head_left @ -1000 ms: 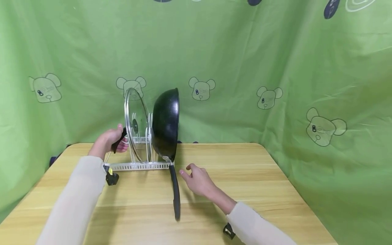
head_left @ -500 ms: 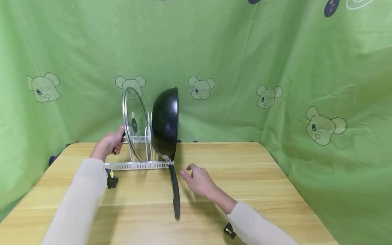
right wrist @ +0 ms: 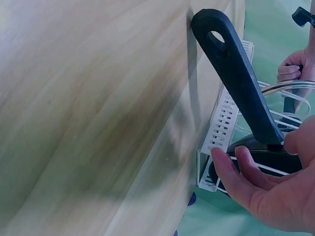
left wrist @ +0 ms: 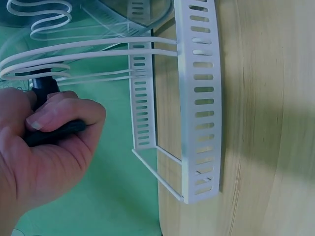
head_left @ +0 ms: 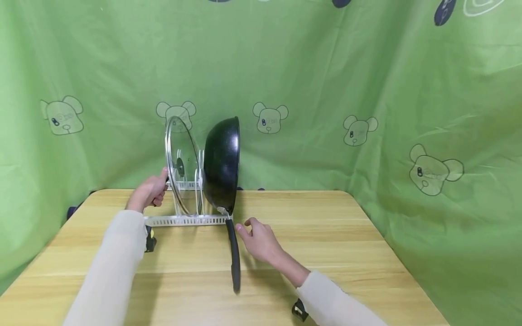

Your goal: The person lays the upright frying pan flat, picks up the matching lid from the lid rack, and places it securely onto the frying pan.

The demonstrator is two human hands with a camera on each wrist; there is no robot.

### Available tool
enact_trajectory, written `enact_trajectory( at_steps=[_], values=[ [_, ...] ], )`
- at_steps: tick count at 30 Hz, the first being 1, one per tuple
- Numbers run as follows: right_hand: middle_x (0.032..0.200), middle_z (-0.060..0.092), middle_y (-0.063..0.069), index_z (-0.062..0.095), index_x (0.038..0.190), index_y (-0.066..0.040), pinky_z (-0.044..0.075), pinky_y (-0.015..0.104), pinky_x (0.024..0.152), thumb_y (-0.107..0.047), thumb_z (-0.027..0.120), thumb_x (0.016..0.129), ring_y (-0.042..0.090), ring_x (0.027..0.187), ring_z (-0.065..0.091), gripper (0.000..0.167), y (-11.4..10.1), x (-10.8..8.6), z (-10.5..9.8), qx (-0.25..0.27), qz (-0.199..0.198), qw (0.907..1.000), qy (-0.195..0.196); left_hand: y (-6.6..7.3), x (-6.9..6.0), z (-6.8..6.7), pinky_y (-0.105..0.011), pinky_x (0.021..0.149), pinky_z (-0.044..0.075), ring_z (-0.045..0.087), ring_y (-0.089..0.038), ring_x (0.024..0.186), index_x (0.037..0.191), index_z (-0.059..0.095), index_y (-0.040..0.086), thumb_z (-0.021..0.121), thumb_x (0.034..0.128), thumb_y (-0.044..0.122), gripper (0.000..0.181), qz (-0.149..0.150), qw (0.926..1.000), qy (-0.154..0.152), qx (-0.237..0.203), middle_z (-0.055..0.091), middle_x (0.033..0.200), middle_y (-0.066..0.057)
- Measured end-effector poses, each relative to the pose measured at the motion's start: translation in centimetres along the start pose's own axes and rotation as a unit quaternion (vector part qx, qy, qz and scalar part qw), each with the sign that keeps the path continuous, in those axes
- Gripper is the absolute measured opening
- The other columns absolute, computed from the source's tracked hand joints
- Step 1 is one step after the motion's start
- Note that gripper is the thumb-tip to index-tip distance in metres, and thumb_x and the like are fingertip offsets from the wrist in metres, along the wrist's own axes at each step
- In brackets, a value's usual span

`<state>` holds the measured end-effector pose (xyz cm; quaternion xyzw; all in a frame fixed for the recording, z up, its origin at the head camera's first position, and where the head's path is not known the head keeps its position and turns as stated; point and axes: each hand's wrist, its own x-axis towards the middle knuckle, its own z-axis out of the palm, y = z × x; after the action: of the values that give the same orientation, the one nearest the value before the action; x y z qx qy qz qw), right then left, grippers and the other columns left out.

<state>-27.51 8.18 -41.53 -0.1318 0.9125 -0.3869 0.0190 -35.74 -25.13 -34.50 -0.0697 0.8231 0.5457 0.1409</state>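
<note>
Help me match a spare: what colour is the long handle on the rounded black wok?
The long handle is black, seen best in the right wrist view.

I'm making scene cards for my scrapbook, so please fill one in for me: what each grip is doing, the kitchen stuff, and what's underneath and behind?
Left grip: curled round the lid handle
Right grip: fingers loosely bent beside the pan handle, not wrapped round it
Lid: glass, metal rim, upright among the rack's wires
Pan: black, on its side in the rack
Rack: white
Underneath: wooden table
Behind: green cloth with animal faces
</note>
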Motion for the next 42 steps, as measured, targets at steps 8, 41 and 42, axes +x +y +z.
enact_trajectory(
  at_steps=[8, 41, 42],
  values=[
    [0.06, 0.049, -0.003, 0.055, 0.13, 0.005, 0.034, 0.025, 0.043, -0.043, 0.05, 0.106, 0.011, 0.045, 0.041, 0.053, -0.3, 0.1, 0.8, 0.026, 0.015, 0.9995, 0.011, -0.2, 0.1, 0.1, -0.022, 0.051, 0.039, 0.037, -0.006, 0.049, 0.078, 0.039, 0.012, 0.008, 0.1037, 0.064, 0.065, -0.001, 0.9999, 0.009, 0.011, 0.037, 0.058, 0.008],
    [0.057, 0.051, 0.002, 0.052, 0.116, -0.001, 0.049, 0.038, 0.035, -0.062, 0.028, 0.106, 0.014, 0.033, 0.049, 0.067, -0.8, 0.5, 6.9, 0.231, 0.081, 0.9688, 0.036, -0.4, 0.3, 0.1, -0.023, 0.051, 0.041, 0.039, -0.007, 0.049, 0.075, 0.039, 0.014, 0.007, 0.1023, 0.066, 0.067, -0.008, 0.9997, 0.011, 0.022, 0.038, 0.058, 0.008],
    [0.057, 0.05, 0.001, 0.052, 0.115, -0.001, 0.048, 0.037, 0.034, -0.063, 0.028, 0.105, 0.014, 0.032, 0.048, 0.068, -0.8, 0.5, 7.0, 0.231, 0.078, 0.969, 0.037, -0.3, 0.2, 0.0, -0.023, 0.051, 0.041, 0.039, -0.007, 0.049, 0.075, 0.038, 0.014, 0.007, 0.1024, 0.066, 0.067, -0.008, 0.9996, 0.013, 0.023, 0.038, 0.058, 0.008]
  ],
)
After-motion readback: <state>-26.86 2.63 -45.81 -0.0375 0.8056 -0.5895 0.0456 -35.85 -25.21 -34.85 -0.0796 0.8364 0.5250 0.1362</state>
